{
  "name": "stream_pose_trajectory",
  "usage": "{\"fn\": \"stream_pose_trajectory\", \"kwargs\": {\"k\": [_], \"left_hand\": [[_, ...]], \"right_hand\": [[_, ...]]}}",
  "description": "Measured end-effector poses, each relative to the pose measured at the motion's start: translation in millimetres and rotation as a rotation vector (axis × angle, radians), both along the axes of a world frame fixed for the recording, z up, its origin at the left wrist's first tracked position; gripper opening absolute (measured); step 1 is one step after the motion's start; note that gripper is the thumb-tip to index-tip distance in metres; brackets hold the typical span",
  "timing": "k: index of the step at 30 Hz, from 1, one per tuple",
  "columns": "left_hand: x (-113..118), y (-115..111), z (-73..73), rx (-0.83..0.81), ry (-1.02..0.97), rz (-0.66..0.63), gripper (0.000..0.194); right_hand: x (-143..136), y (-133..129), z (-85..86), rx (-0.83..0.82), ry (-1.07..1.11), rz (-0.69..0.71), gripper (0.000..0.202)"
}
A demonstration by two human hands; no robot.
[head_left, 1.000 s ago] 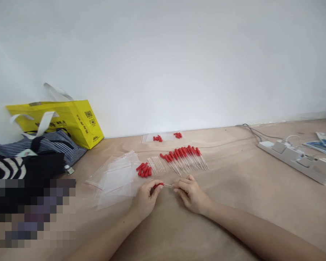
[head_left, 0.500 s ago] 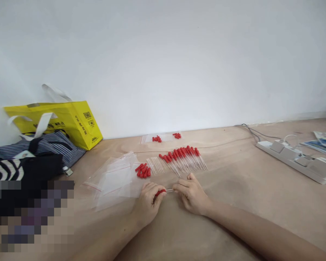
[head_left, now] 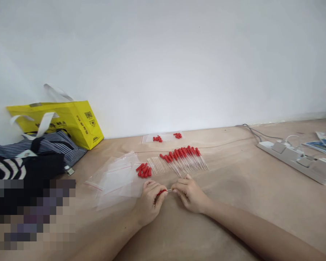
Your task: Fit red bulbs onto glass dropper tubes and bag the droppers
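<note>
In my left hand (head_left: pixel 151 200) a red rubber dropper bulb (head_left: pixel 161 192) is pinched between thumb and fingers. My right hand (head_left: pixel 189 194) grips a thin clear dropper tube (head_left: pixel 169 190), whose near end meets the bulb. Its far end is hidden by my fingers. Just beyond the hands lies a row of droppers (head_left: pixel 182 159), red bulbs pointing away from me. Left of that row are several bare clear tubes (head_left: pixel 156 165) and a small pile of loose red bulbs (head_left: pixel 144 170).
Clear zip bags (head_left: pixel 115 181) lie flat to the left. Against the wall, another bag (head_left: pixel 167 137) has red bulbs at both ends. A yellow bag (head_left: pixel 70 119) and a striped cloth (head_left: pixel 70 145) stand at far left; a power strip (head_left: pixel 296 159) with plugs sits right.
My right hand has come slightly closer to my left, and less of the tube shows between them. The view has shifted a little.
</note>
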State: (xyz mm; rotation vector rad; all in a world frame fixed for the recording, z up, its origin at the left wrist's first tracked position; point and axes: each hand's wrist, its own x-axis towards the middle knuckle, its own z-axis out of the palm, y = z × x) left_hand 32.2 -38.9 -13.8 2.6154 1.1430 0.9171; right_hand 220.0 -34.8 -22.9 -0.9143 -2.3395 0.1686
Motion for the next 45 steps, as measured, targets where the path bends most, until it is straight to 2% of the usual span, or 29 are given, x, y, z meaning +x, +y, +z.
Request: {"fn": "stream_pose_trajectory", "kwargs": {"k": [6, 8, 10, 13, 15, 19, 24, 33, 37, 40, 45], "left_hand": [[-8.6, 6.8, 5.7, -0.034, 0.078, 0.034, 0.017], [-14.4, 10.8, 6.8, -0.009, 0.057, 0.131, 0.019], [-21.0, 16.2, 6.6, 0.023, 0.018, 0.271, 0.028], [-29.3, 24.2, 4.4, 0.047, -0.018, 0.449, 0.029], [-31.9, 27.4, 3.0, 0.042, -0.029, 0.517, 0.027], [-31.4, 27.9, 2.5, 0.008, -0.028, 0.562, 0.026], [-30.3, 26.7, 2.9, -0.015, -0.014, 0.565, 0.025], [-29.7, 27.4, 4.6, -0.043, 0.009, 0.609, 0.024], [-32.1, 31.0, 5.9, -0.058, 0.029, 0.669, 0.023], [-34.8, 34.3, 6.6, -0.082, 0.04, 0.708, 0.024], [-36.8, 35.2, 6.4, -0.108, 0.052, 0.707, 0.025]], "right_hand": [[1.1, 0.3, 9.6, 0.038, -0.148, -0.083, 0.015], [1.4, 3.3, 9.8, -0.022, -0.13, -0.129, 0.016], [1.6, 11.6, 10.1, -0.115, -0.059, -0.211, 0.019], [1.1, 33.5, 12.4, -0.245, 0.029, -0.409, 0.019], [-0.6, 50.5, 14.4, -0.292, 0.035, -0.531, 0.019], [-8.1, 77.2, 15.4, -0.329, 0.011, -0.66, 0.02], [-18.7, 88.5, 14.6, -0.373, -0.042, -0.786, 0.021], [-27.6, 81.8, 24.9, -0.364, -0.127, -0.839, 0.03], [-37.6, 74.2, 29.4, -0.261, -0.191, -0.723, 0.028], [-48.6, 72.2, 28.9, -0.277, -0.217, -0.634, 0.022], [-64.8, 78.8, 25.4, -0.341, -0.227, -0.676, 0.022]]}}
